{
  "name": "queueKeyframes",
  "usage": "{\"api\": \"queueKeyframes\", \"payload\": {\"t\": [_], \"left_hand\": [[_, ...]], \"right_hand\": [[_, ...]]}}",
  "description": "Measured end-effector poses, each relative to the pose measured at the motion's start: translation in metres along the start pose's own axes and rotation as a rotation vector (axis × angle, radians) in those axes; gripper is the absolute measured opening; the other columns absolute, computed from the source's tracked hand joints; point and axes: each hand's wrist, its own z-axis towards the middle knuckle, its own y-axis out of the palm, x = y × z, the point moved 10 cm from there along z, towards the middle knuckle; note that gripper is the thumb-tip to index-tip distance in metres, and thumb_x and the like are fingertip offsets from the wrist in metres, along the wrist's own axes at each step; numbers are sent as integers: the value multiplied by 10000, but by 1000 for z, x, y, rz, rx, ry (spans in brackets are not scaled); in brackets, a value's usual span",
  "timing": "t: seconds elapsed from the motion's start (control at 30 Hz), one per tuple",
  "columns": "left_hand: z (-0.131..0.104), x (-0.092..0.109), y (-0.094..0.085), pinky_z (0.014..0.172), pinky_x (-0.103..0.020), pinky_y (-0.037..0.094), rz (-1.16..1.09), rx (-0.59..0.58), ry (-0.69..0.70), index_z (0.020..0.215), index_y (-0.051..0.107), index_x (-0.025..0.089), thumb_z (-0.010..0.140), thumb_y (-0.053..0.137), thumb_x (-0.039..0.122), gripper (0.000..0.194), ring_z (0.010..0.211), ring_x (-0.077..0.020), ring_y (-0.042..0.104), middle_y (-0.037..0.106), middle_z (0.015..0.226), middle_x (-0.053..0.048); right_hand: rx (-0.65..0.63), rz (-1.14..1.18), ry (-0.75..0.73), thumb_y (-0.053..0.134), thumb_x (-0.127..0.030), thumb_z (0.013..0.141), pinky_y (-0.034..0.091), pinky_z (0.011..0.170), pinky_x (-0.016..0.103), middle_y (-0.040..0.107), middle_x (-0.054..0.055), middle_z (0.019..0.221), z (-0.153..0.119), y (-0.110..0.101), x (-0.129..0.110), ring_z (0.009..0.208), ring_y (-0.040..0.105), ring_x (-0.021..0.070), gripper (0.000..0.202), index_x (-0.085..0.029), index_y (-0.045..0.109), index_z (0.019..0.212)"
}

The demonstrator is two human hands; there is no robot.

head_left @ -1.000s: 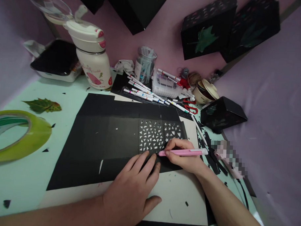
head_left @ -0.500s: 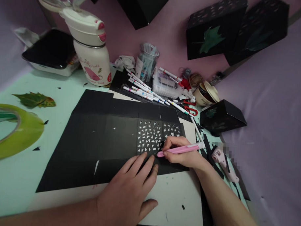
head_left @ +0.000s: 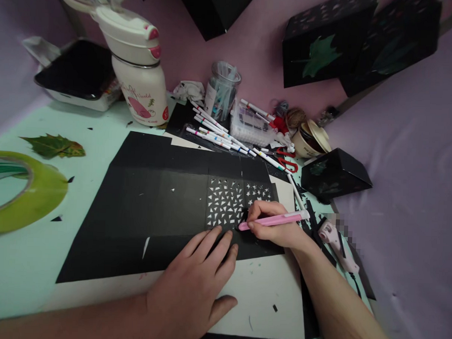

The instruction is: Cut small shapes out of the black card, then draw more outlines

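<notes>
A large sheet of black card (head_left: 136, 201) with fold lines lies on a white board (head_left: 266, 294). Small triangular cut-outs (head_left: 225, 204) fill one panel, and star-shaped cut-outs (head_left: 258, 192) fill the panel beside it. My left hand (head_left: 198, 277) rests flat on the card's near edge, fingers spread, holding nothing. Pinched in my right hand (head_left: 274, 225) is a pink craft knife (head_left: 279, 219), slanted so its tip meets the card at the lower right of the triangles. The blade itself is too small to make out.
Green tape roll (head_left: 43, 193) and a leaf (head_left: 54, 146) lie left. Behind stand a white bottle (head_left: 142, 90), a jar of sticks (head_left: 223, 93) and several markers (head_left: 212, 134). Red-handled scissors (head_left: 289, 164), a black box (head_left: 337, 176) and a pale glue gun (head_left: 338, 245) are right.
The knife and my right hand have shifted very slightly up and right along the card. My left hand stays in place. The view has tilted a little.
</notes>
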Motion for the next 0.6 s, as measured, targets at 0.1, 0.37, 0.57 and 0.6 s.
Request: {"api": "queueKeyframes", "payload": {"t": [0.1, 0.37, 0.57, 0.6], "left_hand": [[0, 0, 0, 1052, -449, 301, 0, -5, -6, 1278, 559, 169, 888, 459, 600, 590, 1246, -314, 453, 542, 1359, -109], [0, 0, -1, 1044, -461, 317, -10, 4, -11, 1268, 567, 162, 874, 493, 595, 590, 1242, -326, 450, 544, 1347, -125], [0, 0, -1, 1053, -466, 315, 9, 10, -11, 1265, 569, 159, 880, 470, 602, 595, 1248, -326, 449, 542, 1349, -126], [0, 1, -1, 1053, -465, 316, 12, 6, -9, 1266, 568, 160, 882, 464, 603, 595, 1246, -325, 452, 542, 1349, -124]], "right_hand": [[18, 16, -6, 636, -192, 752, 383, 546, 223, 631, 3, 692, 0, -2, 0, 620, 516, 123, 112, -180, 569, 663], [63, 46, -7, 638, -215, 746, 390, 531, 220, 621, -6, 658, -1, -5, 2, 589, 526, 121, 132, -186, 552, 651], [44, 3, -26, 657, -238, 759, 398, 522, 221, 636, 1, 657, -4, 0, -1, 575, 530, 120, 92, -181, 618, 698], [43, -1, -31, 658, -239, 762, 396, 520, 220, 642, 1, 660, -4, 1, -1, 572, 531, 119, 87, -182, 626, 704]]}}
